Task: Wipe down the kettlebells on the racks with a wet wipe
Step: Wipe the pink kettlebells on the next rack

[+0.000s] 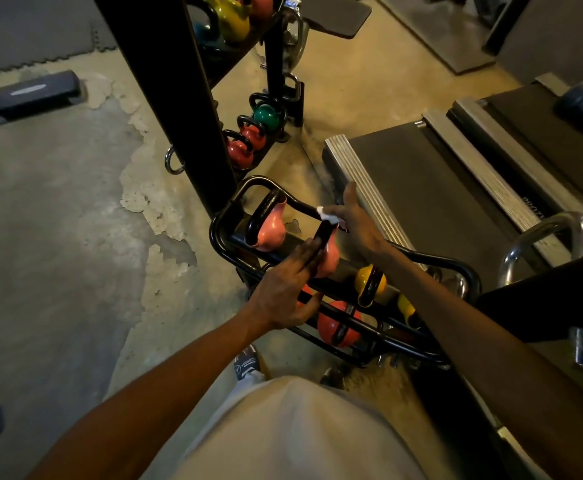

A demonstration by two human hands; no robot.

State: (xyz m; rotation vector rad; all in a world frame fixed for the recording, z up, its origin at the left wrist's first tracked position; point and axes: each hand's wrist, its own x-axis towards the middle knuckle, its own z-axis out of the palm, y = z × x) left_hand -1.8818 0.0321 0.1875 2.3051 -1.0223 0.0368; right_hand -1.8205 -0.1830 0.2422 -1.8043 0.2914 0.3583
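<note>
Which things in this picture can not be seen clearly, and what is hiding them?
Head view only:
- Wipe: mostly covered by the right hand; its size and wetness are unclear.
- Near pink kettlebell: the left hand covers part of its handle and body.
- Red kettlebell on the lower shelf: crossed by rack bars.
- Top-shelf kettlebells: cut off by the upper edge.
- Treadmill lettering: too small to read.

You see a dim, warm yellow light. The chrome handle (556, 237) shows small glare. Edges bend from the wide lens, corners look soft, shadows stay deep under the rack (352, 344).
</note>
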